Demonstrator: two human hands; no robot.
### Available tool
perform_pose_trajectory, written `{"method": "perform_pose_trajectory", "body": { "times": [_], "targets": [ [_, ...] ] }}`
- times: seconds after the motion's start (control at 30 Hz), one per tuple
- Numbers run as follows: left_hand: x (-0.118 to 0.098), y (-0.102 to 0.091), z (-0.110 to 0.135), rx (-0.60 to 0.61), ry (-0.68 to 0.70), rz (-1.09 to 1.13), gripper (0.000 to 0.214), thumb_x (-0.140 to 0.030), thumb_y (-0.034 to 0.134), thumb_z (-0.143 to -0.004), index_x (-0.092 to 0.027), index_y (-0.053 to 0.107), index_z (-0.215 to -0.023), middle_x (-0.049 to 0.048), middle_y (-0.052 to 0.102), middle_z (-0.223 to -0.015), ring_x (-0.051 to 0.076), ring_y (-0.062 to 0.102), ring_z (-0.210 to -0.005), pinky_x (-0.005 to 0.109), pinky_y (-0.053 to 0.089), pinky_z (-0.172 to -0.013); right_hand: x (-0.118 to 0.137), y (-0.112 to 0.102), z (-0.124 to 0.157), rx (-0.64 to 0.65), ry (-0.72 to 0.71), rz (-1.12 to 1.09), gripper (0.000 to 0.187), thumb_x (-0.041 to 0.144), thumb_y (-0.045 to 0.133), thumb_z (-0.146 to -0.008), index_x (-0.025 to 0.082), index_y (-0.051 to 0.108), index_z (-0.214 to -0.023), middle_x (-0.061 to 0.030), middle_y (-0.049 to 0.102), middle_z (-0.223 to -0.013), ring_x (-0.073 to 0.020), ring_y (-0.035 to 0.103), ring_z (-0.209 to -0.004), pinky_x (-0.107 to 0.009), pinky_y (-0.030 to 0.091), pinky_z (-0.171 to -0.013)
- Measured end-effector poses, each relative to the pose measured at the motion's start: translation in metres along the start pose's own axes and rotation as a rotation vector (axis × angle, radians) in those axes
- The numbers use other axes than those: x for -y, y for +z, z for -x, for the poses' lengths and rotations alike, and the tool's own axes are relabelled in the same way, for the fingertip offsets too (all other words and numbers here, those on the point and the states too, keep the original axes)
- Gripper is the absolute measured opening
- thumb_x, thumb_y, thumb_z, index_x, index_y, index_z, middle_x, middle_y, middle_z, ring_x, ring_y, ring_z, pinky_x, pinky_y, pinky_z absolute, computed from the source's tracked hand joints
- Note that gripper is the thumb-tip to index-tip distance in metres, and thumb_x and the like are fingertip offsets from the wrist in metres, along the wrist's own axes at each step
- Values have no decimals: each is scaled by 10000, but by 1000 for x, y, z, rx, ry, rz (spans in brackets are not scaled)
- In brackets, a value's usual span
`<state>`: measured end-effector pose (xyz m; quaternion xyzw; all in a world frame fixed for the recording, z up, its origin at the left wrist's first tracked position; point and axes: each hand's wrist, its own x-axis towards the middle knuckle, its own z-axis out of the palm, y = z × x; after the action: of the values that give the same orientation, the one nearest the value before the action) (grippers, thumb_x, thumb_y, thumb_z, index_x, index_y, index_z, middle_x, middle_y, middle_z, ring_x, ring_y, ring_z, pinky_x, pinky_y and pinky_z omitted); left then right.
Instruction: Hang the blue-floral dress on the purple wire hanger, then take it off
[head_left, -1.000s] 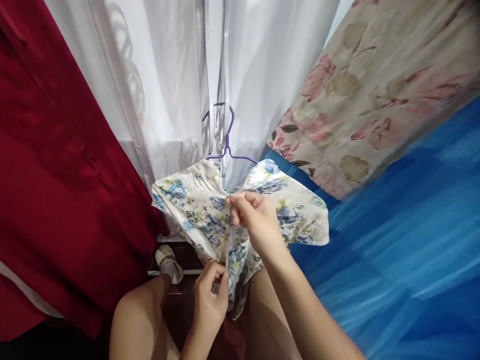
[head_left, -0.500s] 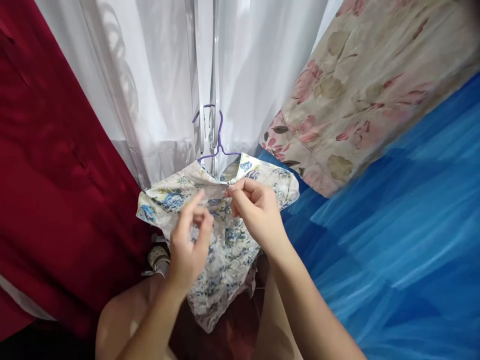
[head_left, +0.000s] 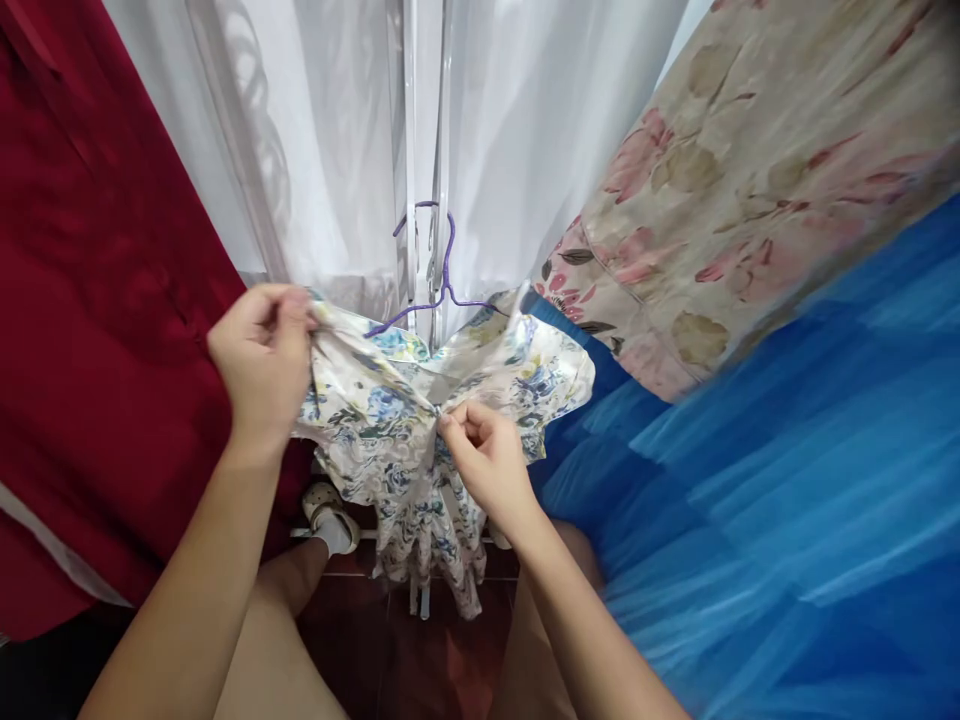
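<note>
A small white garment with blue flowers (head_left: 405, 420) hangs on a purple wire hanger (head_left: 442, 280) from a white rack pole (head_left: 424, 150). My left hand (head_left: 262, 355) is closed on the garment's left shoulder and holds it up. Lower, at the middle of the front, my right hand (head_left: 484, 455) pinches the cloth, where folds gather. The garment's hem hangs down between my knees.
A dark red garment (head_left: 97, 300) hangs at the left and white sheer cloth (head_left: 322, 150) behind. At the right are a cream cloth with pink flowers (head_left: 735, 180) and blue tulle (head_left: 787, 480). A shoe (head_left: 330, 515) lies on the red floor by the rack's foot.
My left hand has gone from the garment's lower front up and left to its shoulder, lifting it. My right hand has moved slightly down, still pinching the front.
</note>
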<state>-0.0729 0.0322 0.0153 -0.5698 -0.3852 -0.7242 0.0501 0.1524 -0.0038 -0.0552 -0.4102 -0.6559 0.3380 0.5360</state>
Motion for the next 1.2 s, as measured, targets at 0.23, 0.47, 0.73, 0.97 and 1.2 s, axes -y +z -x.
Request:
{"method": "perform_pose_trajectory", "body": {
  "times": [0.23,0.47,0.73,0.97,1.2],
  "targets": [
    [111,-32,74,-15,-595,61,289,-387,618,-848,-108,622,-773,-27,556,-641,83,446,-573,204,385,-548,-7,-3,31,102,73,18,258,278,556,-877,208,445,-656,70,396,-523,-96,364,-493,-227,273,-499],
    [51,32,148,426,-682,314,359,-492,689,-819,-133,718,-827,67,696,-831,182,652,-781,265,515,-731,-95,-67,48,-80,248,358,276,335,502,-865,221,448,-619,28,489,-551,-149,475,-539,-261,354,-553],
    [-10,54,161,574,-709,609,259,-403,595,-946,-162,674,-890,44,633,-893,156,584,-843,241,460,-791,-87,-91,77,124,292,456,363,399,665,-830,192,632,-1127,-72,715,-989,-248,662,-871,-343,489,-783],
    [-44,44,162,898,-524,501,208,-379,562,-966,-218,687,-1007,79,575,-1077,206,568,-1048,313,422,-975,-45,-19,75,358,242,-217,299,421,601,-934,200,653,-1128,-69,676,-1129,-250,591,-1115,-379,465,-1001],
    [-22,-3,176,1179,-792,854,616,-565,640,-862,-273,548,-1396,110,588,-1348,316,506,-1298,451,363,-1122,-21,-31,79,356,636,-627,419,514,817,-697,182,652,-893,-32,640,-757,-191,604,-702,-308,509,-693]
  ]
}}
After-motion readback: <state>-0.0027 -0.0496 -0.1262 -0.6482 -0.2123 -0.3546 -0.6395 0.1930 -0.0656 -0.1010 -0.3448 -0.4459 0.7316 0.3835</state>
